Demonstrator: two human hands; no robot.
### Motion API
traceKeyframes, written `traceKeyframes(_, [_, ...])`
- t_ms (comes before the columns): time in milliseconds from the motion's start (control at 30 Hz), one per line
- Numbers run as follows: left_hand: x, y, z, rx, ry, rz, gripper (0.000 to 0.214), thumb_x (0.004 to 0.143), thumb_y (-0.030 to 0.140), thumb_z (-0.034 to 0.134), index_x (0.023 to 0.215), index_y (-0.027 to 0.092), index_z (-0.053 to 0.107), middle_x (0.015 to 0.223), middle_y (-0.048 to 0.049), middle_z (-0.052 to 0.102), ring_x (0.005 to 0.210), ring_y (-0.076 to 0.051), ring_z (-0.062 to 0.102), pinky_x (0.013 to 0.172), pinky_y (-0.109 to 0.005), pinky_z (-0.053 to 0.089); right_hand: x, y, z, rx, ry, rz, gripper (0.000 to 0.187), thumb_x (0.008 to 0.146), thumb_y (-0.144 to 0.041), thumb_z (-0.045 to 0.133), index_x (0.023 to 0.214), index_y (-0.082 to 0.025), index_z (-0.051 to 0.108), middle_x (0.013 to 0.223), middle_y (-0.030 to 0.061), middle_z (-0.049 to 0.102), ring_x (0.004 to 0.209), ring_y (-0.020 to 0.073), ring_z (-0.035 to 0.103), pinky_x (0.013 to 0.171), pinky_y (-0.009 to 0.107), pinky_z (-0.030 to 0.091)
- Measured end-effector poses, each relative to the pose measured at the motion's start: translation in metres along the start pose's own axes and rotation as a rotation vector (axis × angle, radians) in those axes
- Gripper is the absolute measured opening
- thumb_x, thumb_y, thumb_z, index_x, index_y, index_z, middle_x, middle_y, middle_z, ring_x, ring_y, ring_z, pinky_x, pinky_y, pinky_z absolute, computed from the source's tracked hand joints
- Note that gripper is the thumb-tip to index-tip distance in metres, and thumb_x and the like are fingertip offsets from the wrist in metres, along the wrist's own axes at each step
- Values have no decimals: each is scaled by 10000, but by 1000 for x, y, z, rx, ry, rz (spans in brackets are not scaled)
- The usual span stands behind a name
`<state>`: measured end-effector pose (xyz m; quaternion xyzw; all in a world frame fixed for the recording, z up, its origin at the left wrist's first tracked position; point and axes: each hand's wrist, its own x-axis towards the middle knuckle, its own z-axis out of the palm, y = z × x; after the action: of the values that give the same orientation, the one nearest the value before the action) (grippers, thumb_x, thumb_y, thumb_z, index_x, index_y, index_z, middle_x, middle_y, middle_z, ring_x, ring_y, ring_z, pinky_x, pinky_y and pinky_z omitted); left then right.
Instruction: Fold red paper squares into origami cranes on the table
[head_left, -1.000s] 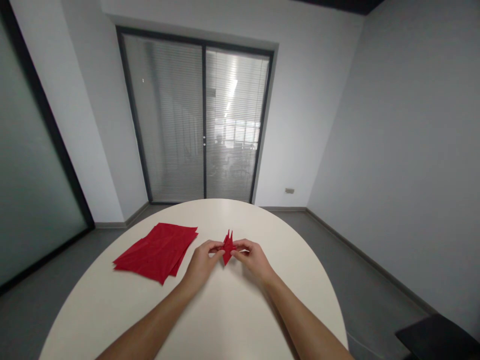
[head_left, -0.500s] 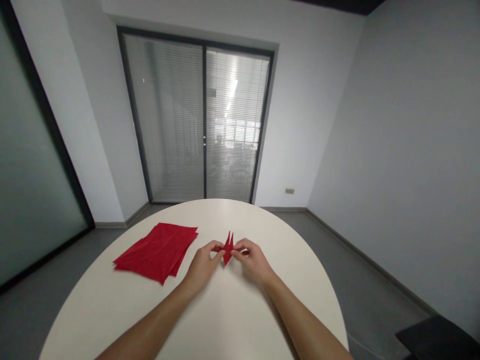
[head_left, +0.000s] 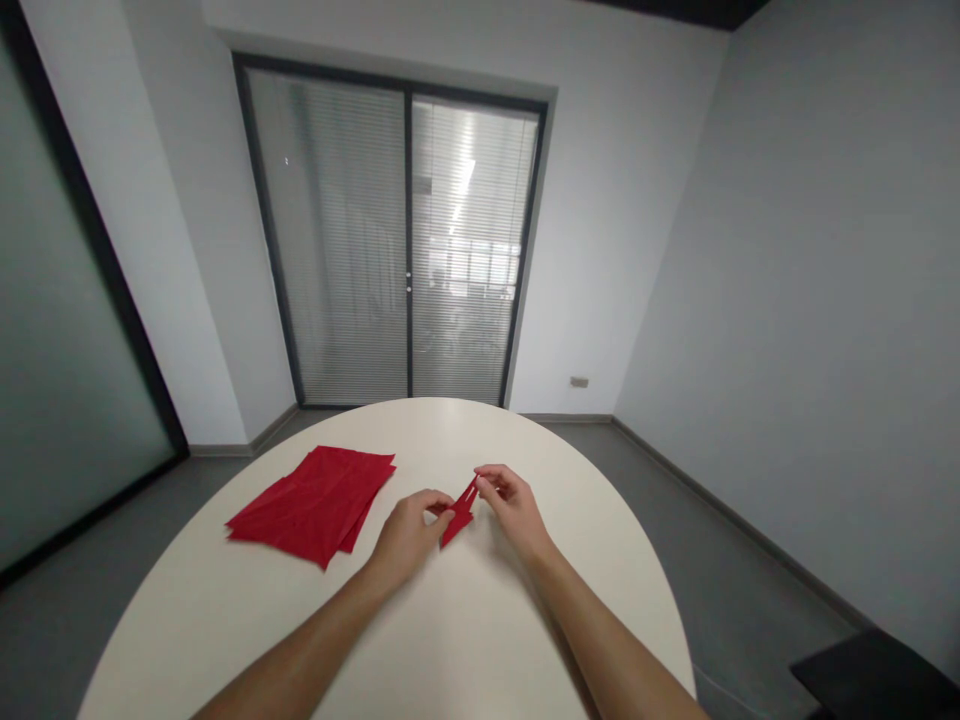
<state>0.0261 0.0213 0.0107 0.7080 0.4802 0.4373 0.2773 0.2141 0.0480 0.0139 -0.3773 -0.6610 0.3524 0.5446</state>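
Between my hands is a small piece of folded red paper (head_left: 458, 518) with a wide pointed body and two narrow points at its far end. My left hand (head_left: 411, 528) pinches its left side between thumb and fingers. At the upper right, my right hand (head_left: 513, 503) has thumb and fingertips closed on the tip of the narrow points. The paper is tilted, its narrow end towards the upper right and its broad point towards me. My fingertips hide part of its edges.
Several red sheets (head_left: 315, 505) lie in a loose stack left of my hands on the round cream table (head_left: 442, 640). A dark flat object (head_left: 874, 675) is beyond the table at the lower right. Glazed panels with blinds (head_left: 345, 250) stand behind.
My right hand has shifted from the paper's right side up to its narrow points. The paper has turned, those points now leaning right. My left hand still grips the left side.
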Motion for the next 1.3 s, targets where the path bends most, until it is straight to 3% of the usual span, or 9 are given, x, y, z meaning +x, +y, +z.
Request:
traceKeyframes(233, [0, 2, 0, -24, -8, -15, 163, 834, 248, 572, 868, 206, 725, 905, -41, 759, 836, -202, 677, 818, -283, 484, 1, 1, -1, 139, -17, 31, 310, 843, -513, 669, 843, -207, 618, 786, 13, 626, 723, 169, 594, 711, 310, 481])
traceKeyframes(433, [0, 3, -1, -45, 9, -26, 166, 824, 266, 572, 868, 196, 716, 884, -51, 754, 818, -207, 670, 794, -293, 491, 0, 11, -1, 110, -71, 29, 318, 847, -512, 664, 841, -197, 624, 814, 35, 656, 764, 185, 623, 761, 338, 504])
traceKeyframes(700, [0, 2, -1, -68, 4, -21, 158, 815, 277, 602, 872, 195, 725, 887, -52, 762, 819, -212, 678, 801, -300, 495, 0, 7, -5, -83, -49, -38, 295, 850, -482, 663, 844, -188, 683, 824, 59, 713, 763, 194, 643, 768, 342, 514])
traceKeyframes(867, [1, 1, 0, -63, 4, -6, 164, 815, 254, 606, 893, 192, 736, 904, -55, 764, 825, -212, 681, 806, -302, 495, 1, 10, -6, -54, -57, -5, 317, 844, -480, 669, 967, -191, 711, 863, 59, 726, 794, 198, 652, 791, 346, 507])
traceKeyframes(1033, [1, 2, 0, -68, 2, -12, 188, 839, 258, 583, 915, 186, 740, 939, -65, 765, 862, -217, 685, 826, -309, 498, 1, 14, -5, -16, -62, 19, 334, 848, -515, 655, 862, -185, 701, 851, 55, 720, 797, 204, 648, 785, 342, 498])
traceKeyframes(1300, [1, 2, 1, -89, 10, -29, 209, 828, 284, 593, 935, 185, 743, 943, -69, 766, 799, -210, 679, 778, -310, 519, 1, 8, -4, -10, 3, -18, 304, 821, -493, 697, 913, -205, 735, 945, 86, 753, 889, 241, 684, 865, 396, 516])
